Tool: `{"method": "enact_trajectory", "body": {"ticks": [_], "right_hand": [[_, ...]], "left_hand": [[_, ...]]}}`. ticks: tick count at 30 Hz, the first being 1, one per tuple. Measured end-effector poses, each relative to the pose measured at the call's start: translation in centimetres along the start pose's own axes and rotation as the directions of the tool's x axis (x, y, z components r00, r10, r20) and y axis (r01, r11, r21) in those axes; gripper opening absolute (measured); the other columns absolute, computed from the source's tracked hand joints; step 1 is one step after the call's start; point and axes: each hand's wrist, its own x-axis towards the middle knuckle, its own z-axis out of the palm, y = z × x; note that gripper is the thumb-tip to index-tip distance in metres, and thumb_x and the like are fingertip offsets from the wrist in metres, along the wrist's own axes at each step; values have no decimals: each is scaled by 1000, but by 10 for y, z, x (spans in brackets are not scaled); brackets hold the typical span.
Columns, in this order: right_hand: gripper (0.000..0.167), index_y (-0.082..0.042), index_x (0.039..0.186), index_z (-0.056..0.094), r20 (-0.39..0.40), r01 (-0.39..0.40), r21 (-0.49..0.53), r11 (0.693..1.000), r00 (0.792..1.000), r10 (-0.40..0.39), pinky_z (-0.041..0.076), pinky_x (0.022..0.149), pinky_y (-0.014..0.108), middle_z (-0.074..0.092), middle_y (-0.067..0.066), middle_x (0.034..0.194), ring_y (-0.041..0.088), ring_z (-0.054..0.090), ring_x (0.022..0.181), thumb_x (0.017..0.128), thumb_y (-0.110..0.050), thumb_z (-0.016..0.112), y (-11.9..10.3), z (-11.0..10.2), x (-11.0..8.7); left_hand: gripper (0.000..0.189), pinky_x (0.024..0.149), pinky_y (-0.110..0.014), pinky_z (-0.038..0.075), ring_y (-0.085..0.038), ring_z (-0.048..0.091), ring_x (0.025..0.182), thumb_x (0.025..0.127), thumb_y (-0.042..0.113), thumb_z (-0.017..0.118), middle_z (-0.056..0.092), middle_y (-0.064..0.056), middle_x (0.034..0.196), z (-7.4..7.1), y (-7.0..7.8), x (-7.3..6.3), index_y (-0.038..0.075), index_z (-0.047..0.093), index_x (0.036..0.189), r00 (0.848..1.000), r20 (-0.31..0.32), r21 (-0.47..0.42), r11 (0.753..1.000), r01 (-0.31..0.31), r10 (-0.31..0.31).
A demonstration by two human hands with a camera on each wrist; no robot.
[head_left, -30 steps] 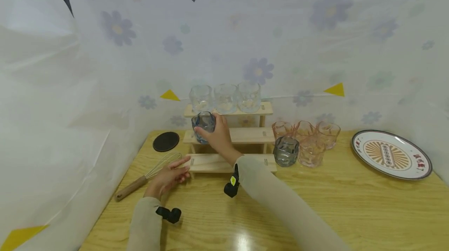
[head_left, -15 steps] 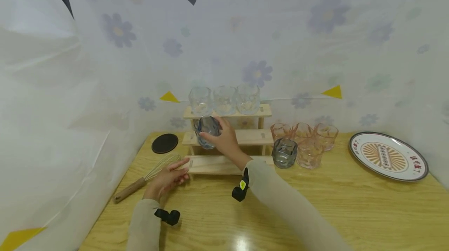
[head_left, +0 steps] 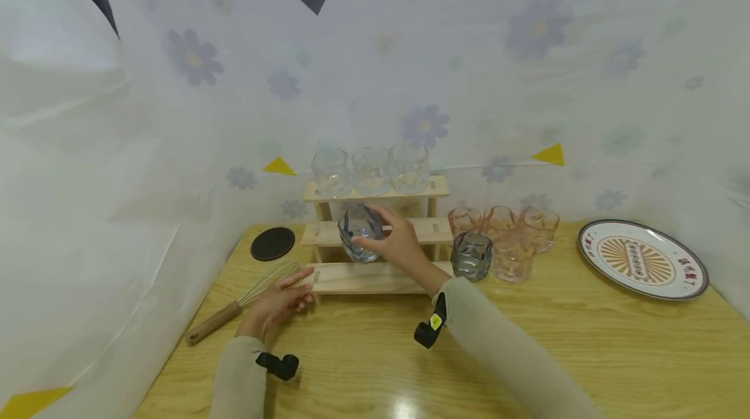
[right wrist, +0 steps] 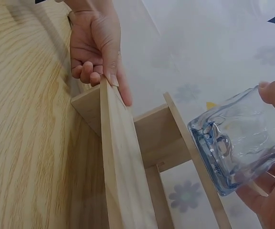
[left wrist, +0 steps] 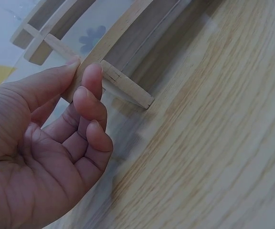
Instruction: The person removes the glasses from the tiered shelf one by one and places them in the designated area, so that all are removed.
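Note:
My right hand (head_left: 401, 243) grips a bluish glass tumbler (head_left: 359, 233) by its side, thumb and fingers around it. The tumbler overlaps the middle step of a three-tier wooden shelf (head_left: 375, 278) in the head view. In the right wrist view the glass (right wrist: 237, 138) is tilted, its thick base close to a shelf board. With thumb and fingers, my left hand (left wrist: 56, 129) pinches the left end of the lowest step (left wrist: 113, 36). On the top step stand three clear tumblers (head_left: 371, 172) in a row.
Right of the shelf are a grey tumbler (head_left: 471, 256) and several pink tumblers (head_left: 512, 256). A patterned plate (head_left: 612, 276) lies farther right. To the left are a whisk (head_left: 217, 323) with a wooden handle and a dark round coaster (head_left: 272, 243). A floral sheet (head_left: 351, 81) hangs behind.
My right hand has carried the bluish tumbler rightward and somewhat lower, from the middle step's left end toward its middle. The left hand stays at the lowest step's end.

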Motion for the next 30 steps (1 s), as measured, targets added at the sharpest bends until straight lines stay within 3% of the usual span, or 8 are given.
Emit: {"method": "enact_trajectory", "body": {"ticks": [8, 16, 23, 27, 30], "right_hand": [[64, -6, 131, 55, -26, 38, -16, 999, 999, -39, 53, 80, 36, 55, 13, 126, 27, 59, 101, 76, -24, 82, 8, -29, -19], [65, -6, 134, 52, -32, -54, -11, 998, 998, 54, 51, 84, 43, 53, 16, 126, 30, 55, 105, 77, -22, 80, 14, -77, -41], [67, -8, 137, 50, -87, -102, -142, 985, 992, 90, 49, 84, 51, 51, 18, 129, 35, 59, 100, 79, -23, 79, 21, -126, -64], [65, -7, 137, 49, -126, -96, -176, 980, 989, 75, 51, 82, 45, 48, 19, 133, 37, 58, 103, 80, -19, 78, 20, -156, -77], [65, -5, 137, 49, -168, -101, -229, 968, 984, 62, 50, 80, 27, 47, 21, 133, 38, 57, 100, 80, -17, 78, 21, -177, -86]], "left_hand": [[61, 63, -20, 45, -6, 54, 65, 94, 15, 60, 67, 2, 75, -1, -3, 1, 8, 32, 148, 1000, 8, 0, 1000, -10, 10], [62, 63, -21, 45, -7, 54, 66, 94, 17, 60, 67, 2, 78, -4, -5, 4, 9, 31, 149, 999, 31, 19, 1000, -15, 14], [62, 63, -21, 45, -6, 54, 66, 94, 18, 60, 67, 2, 78, -1, -3, 3, 10, 32, 149, 1000, 25, 27, 1000, -1, 0], [61, 63, -21, 45, -7, 54, 66, 94, 17, 60, 67, 1, 78, -1, -2, 2, 11, 33, 148, 1000, 12, 21, 1000, 13, -14], [60, 63, -21, 45, -6, 53, 66, 95, 16, 60, 67, 1, 78, -1, 0, 1, 12, 33, 148, 1000, 2, 26, 999, 23, -23]]}}
